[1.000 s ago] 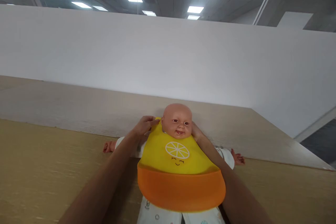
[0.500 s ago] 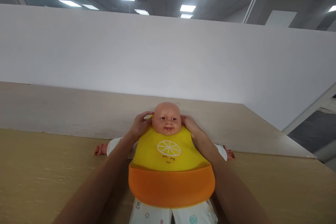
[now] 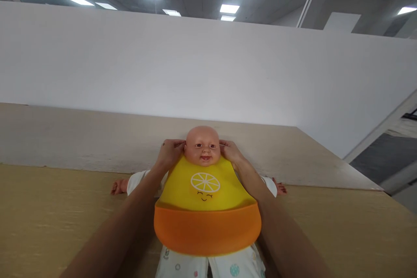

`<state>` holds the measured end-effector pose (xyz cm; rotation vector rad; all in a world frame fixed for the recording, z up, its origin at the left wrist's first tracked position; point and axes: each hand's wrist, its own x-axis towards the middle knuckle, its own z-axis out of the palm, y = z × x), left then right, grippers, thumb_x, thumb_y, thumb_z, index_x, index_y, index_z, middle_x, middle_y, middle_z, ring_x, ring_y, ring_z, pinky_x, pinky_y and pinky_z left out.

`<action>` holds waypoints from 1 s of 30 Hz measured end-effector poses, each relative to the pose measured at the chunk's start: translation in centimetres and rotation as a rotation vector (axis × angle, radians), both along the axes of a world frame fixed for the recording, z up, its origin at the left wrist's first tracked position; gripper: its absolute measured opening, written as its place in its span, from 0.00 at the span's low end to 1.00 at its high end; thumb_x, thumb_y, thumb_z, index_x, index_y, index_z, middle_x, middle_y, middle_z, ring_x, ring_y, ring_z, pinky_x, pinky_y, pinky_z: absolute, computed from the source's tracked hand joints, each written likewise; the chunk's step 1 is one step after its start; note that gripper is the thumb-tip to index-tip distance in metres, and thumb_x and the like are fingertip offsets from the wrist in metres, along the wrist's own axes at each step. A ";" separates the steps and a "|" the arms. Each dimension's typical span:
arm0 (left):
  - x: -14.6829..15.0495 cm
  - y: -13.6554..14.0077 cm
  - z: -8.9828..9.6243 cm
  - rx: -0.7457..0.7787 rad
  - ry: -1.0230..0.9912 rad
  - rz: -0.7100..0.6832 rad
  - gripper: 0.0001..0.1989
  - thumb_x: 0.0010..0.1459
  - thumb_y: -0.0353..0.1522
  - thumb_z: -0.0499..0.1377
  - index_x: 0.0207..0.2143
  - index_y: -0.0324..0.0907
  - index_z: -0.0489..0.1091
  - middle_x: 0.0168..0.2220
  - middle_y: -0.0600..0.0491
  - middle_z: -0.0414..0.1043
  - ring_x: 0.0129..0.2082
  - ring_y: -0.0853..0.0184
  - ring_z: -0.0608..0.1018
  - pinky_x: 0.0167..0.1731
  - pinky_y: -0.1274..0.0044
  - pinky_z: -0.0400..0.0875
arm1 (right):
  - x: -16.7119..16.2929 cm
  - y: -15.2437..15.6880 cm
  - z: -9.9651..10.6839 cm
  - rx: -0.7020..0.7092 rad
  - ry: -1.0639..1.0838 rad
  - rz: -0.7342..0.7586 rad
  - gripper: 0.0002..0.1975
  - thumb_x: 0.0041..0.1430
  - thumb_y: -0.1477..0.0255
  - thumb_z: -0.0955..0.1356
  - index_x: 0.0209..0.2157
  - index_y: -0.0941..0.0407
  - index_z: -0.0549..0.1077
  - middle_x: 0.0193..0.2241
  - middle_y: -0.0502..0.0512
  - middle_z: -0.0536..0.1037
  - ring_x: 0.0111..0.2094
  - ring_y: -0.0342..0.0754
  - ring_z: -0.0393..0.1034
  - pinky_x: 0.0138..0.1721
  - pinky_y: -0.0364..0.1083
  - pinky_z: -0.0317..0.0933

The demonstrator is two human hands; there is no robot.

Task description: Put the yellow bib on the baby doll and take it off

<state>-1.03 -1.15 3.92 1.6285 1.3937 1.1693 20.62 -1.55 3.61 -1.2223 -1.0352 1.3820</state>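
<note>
A bald baby doll [image 3: 202, 137] lies face up with its arms stretched out to both sides. Over its chest is a yellow silicone bib [image 3: 182, 191] with a white lemon slice, a smiling face and an orange catch pocket [image 3: 207, 231]. My left hand [image 3: 170, 153] is closed on the bib's neck strap beside the doll's head, at the left of the view. On the other side, my right hand [image 3: 232, 152] pinches the opposite strap. Both sets of fingertips are partly hidden behind the head and neck. White printed pants [image 3: 192, 267] show below the bib.
The doll lies on a wooden surface [image 3: 58, 208] with a paler raised band [image 3: 81, 139] behind its head. A white partition wall [image 3: 195, 65] with glass above stands at the back. The surface's edge slants away at the right.
The view has shifted slightly. My left hand's fingers have drawn closer together by the doll's neck, and my right hand's fingers have curled in. The doll and bib lie as before.
</note>
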 end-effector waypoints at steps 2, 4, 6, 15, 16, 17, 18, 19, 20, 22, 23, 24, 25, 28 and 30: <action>0.0 0.0 0.1 0.008 0.002 0.011 0.15 0.46 0.36 0.56 0.30 0.39 0.79 0.29 0.55 0.79 0.32 0.63 0.77 0.28 0.79 0.66 | 0.0 0.1 0.0 -0.008 -0.010 -0.040 0.12 0.37 0.75 0.69 0.31 0.58 0.77 0.18 0.51 0.77 0.20 0.47 0.69 0.25 0.45 0.63; 0.1 -0.1 0.1 -0.023 -0.056 0.000 0.15 0.45 0.38 0.57 0.28 0.38 0.78 0.26 0.55 0.78 0.30 0.63 0.76 0.26 0.79 0.66 | 0.1 0.3 0.0 -0.022 0.009 -0.054 0.11 0.37 0.76 0.69 0.29 0.58 0.76 0.17 0.50 0.76 0.20 0.47 0.68 0.25 0.45 0.63; 0.3 -0.2 0.1 -0.063 -0.113 -0.017 0.15 0.44 0.40 0.57 0.25 0.38 0.77 0.23 0.55 0.75 0.27 0.64 0.75 0.25 0.78 0.65 | 0.2 0.4 0.0 -0.038 0.041 -0.036 0.10 0.37 0.77 0.68 0.28 0.57 0.75 0.17 0.50 0.76 0.20 0.47 0.68 0.25 0.45 0.63; 0.5 0.0 -0.2 -0.118 -0.143 -0.094 0.17 0.44 0.44 0.56 0.19 0.39 0.70 0.19 0.54 0.69 0.28 0.63 0.74 0.26 0.76 0.66 | 0.3 0.5 -0.1 -0.036 0.013 0.028 0.07 0.38 0.77 0.63 0.23 0.57 0.71 0.15 0.48 0.72 0.19 0.45 0.65 0.25 0.44 0.60; 0.5 0.1 -0.3 -0.127 -0.139 -0.103 0.17 0.44 0.45 0.56 0.19 0.39 0.70 0.19 0.54 0.70 0.28 0.62 0.74 0.26 0.76 0.66 | 0.3 0.6 -0.2 -0.029 -0.010 0.029 0.06 0.39 0.76 0.63 0.22 0.57 0.71 0.14 0.48 0.71 0.19 0.44 0.64 0.25 0.44 0.60; 0.5 0.2 -0.5 -0.136 -0.138 -0.113 0.17 0.44 0.45 0.55 0.20 0.39 0.69 0.20 0.53 0.70 0.28 0.62 0.73 0.26 0.76 0.66 | 0.4 0.7 -0.3 -0.021 -0.035 0.028 0.05 0.39 0.76 0.63 0.21 0.57 0.70 0.13 0.48 0.70 0.18 0.44 0.63 0.24 0.43 0.59; 0.6 0.2 -0.7 -0.144 -0.139 -0.122 0.17 0.44 0.45 0.55 0.20 0.39 0.69 0.20 0.53 0.70 0.28 0.62 0.73 0.26 0.75 0.66 | 0.4 0.8 -0.5 -0.013 -0.060 0.029 0.05 0.39 0.75 0.62 0.19 0.57 0.69 0.13 0.47 0.69 0.18 0.44 0.62 0.24 0.43 0.58; 0.6 0.3 -0.9 -0.151 -0.142 -0.131 0.17 0.44 0.45 0.55 0.20 0.39 0.69 0.20 0.53 0.70 0.27 0.62 0.73 0.26 0.75 0.66 | 0.5 0.9 -0.8 -0.003 -0.081 0.027 0.04 0.39 0.74 0.62 0.18 0.56 0.68 0.12 0.47 0.68 0.18 0.43 0.62 0.23 0.42 0.57; 0.6 0.4 -1.2 -0.155 -0.146 -0.138 0.17 0.44 0.45 0.55 0.21 0.39 0.69 0.21 0.53 0.70 0.27 0.63 0.73 0.26 0.75 0.66 | 0.5 1.0 -1.0 0.006 -0.099 0.022 0.04 0.38 0.74 0.62 0.17 0.56 0.68 0.12 0.47 0.67 0.18 0.43 0.61 0.23 0.42 0.56; 0.7 0.6 -1.6 -0.159 -0.147 -0.138 0.16 0.45 0.44 0.54 0.21 0.39 0.68 0.21 0.53 0.70 0.26 0.63 0.72 0.26 0.75 0.65 | 0.6 1.1 -1.4 0.018 -0.122 0.009 0.04 0.38 0.73 0.62 0.15 0.56 0.66 0.11 0.47 0.66 0.17 0.42 0.59 0.22 0.41 0.54; 0.7 0.7 -1.8 -0.161 -0.142 -0.134 0.16 0.45 0.44 0.54 0.21 0.39 0.68 0.21 0.53 0.70 0.26 0.64 0.71 0.26 0.75 0.65 | 0.6 1.2 -1.7 0.021 -0.130 -0.003 0.04 0.38 0.73 0.62 0.15 0.56 0.66 0.11 0.47 0.66 0.17 0.42 0.59 0.21 0.41 0.53; 0.7 0.9 -2.0 -0.162 -0.133 -0.128 0.16 0.45 0.44 0.53 0.21 0.40 0.68 0.21 0.53 0.70 0.25 0.64 0.71 0.26 0.75 0.64 | 0.6 1.2 -1.8 0.021 -0.137 -0.015 0.05 0.38 0.72 0.62 0.15 0.56 0.65 0.11 0.47 0.65 0.17 0.42 0.58 0.21 0.41 0.51; 0.7 1.0 -2.1 -0.163 -0.118 -0.123 0.16 0.45 0.44 0.53 0.20 0.40 0.68 0.21 0.53 0.70 0.25 0.64 0.71 0.26 0.75 0.64 | 0.6 1.3 -2.0 0.017 -0.144 -0.029 0.05 0.38 0.72 0.62 0.14 0.56 0.65 0.11 0.47 0.65 0.16 0.41 0.57 0.20 0.41 0.51; 0.7 1.3 -2.4 -0.154 -0.046 -0.109 0.16 0.45 0.44 0.51 0.19 0.41 0.66 0.20 0.54 0.69 0.26 0.64 0.70 0.27 0.75 0.64 | 0.4 1.5 -2.4 0.014 -0.183 -0.061 0.06 0.38 0.73 0.61 0.13 0.55 0.64 0.10 0.46 0.63 0.16 0.41 0.55 0.20 0.42 0.48; 0.7 1.5 -2.4 -0.141 0.010 -0.096 0.17 0.45 0.44 0.50 0.19 0.41 0.66 0.21 0.53 0.69 0.27 0.63 0.70 0.27 0.75 0.64 | 0.3 1.5 -2.6 0.020 -0.222 -0.083 0.07 0.38 0.74 0.61 0.12 0.55 0.62 0.10 0.46 0.61 0.16 0.41 0.54 0.20 0.42 0.47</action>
